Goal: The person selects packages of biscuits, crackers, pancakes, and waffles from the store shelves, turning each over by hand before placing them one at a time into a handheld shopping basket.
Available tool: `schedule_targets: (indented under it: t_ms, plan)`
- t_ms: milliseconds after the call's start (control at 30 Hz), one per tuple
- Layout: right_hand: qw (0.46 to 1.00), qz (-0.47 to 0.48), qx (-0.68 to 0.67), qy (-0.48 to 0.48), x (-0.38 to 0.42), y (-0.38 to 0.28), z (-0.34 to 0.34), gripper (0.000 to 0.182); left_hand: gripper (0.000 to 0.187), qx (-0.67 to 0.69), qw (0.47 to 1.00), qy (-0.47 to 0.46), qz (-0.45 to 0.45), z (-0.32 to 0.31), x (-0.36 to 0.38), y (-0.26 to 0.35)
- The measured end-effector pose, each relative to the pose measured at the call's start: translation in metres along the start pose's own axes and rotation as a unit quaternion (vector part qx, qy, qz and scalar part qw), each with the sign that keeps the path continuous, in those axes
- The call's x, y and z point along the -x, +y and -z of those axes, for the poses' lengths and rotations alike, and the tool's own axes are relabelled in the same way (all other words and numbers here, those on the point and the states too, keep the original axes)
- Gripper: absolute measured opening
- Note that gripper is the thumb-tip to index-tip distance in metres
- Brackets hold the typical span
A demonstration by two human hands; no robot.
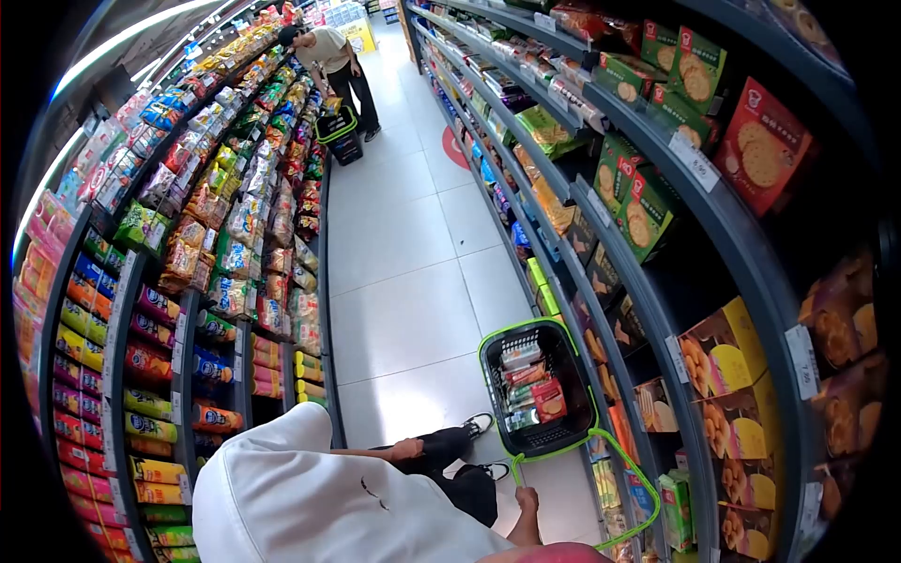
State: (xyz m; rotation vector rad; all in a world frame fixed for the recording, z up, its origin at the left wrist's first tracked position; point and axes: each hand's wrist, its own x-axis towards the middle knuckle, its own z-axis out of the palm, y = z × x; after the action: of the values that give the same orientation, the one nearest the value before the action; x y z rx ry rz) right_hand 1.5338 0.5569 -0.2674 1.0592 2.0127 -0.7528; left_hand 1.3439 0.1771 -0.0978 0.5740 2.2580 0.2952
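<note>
A black basket with a green rim [484, 375] stands on the floor beside the right-hand shelving. Several packaged goods lie in it, among them a red box [549, 400]. Its green handle [648, 483] is swung back towards me. My right hand [527, 500] is closed at the near side of that handle, its fingers partly hidden. Against my dark trousers [446, 443] rests my left hand [407, 450], loosely curled with nothing visible in it. My white sleeve and shirt [310, 488] fill the lower left.
Shelves of bagged snacks [249, 216] and snack canisters [150, 361] line the left side. Boxed biscuits [765, 145] and other boxes [723, 352] fill the right shelves. Up the tiled aisle [394, 244], another person [328, 56] bends towards the left shelf beside a second basket [339, 134].
</note>
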Motion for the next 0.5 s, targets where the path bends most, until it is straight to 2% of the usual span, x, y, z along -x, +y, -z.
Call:
schedule_targets:
  t_ms: [67, 100, 167, 233, 333, 400, 467, 500]
  plan:
    - [0.998, -0.032, -0.039, -0.036, 0.013, 0.02, 0.001, 0.037, 0.026, 0.019, 0.999, 0.014, -0.042, -0.012, -0.007, -0.017]
    - [0.998, -0.036, -0.045, -0.03, 0.015, 0.031, -0.002, 0.037, 0.024, 0.015, 0.999, 0.012, -0.051, -0.015, -0.009, -0.019]
    - [0.992, -0.076, -0.073, -0.075, 0.007, 0.052, -0.015, 0.028, 0.022, 0.021, 0.996, 0.018, -0.086, -0.013, -0.019, -0.023]
    - [0.99, -0.083, -0.099, -0.062, 0.004, 0.082, -0.038, 0.024, 0.02, 0.031, 0.99, 0.02, -0.138, -0.006, -0.024, -0.026]
    - [0.996, -0.041, -0.071, -0.034, 0.011, 0.119, -0.061, 0.027, 0.018, 0.054, 0.966, 0.011, -0.251, 0.002, -0.031, -0.026]
    - [0.993, -0.046, -0.1, -0.045, 0.029, 0.133, -0.053, 0.028, 0.017, 0.148, 0.912, -0.017, -0.381, 0.011, -0.043, -0.021]
    - [0.99, -0.069, -0.115, -0.042, 0.063, 0.133, -0.031, 0.027, 0.016, 0.417, 0.777, -0.103, -0.461, 0.018, -0.054, -0.014]
    - [0.993, -0.071, -0.096, -0.024, 0.066, 0.143, -0.032, 0.025, 0.016, 0.484, 0.715, -0.145, -0.484, 0.022, -0.057, -0.006]
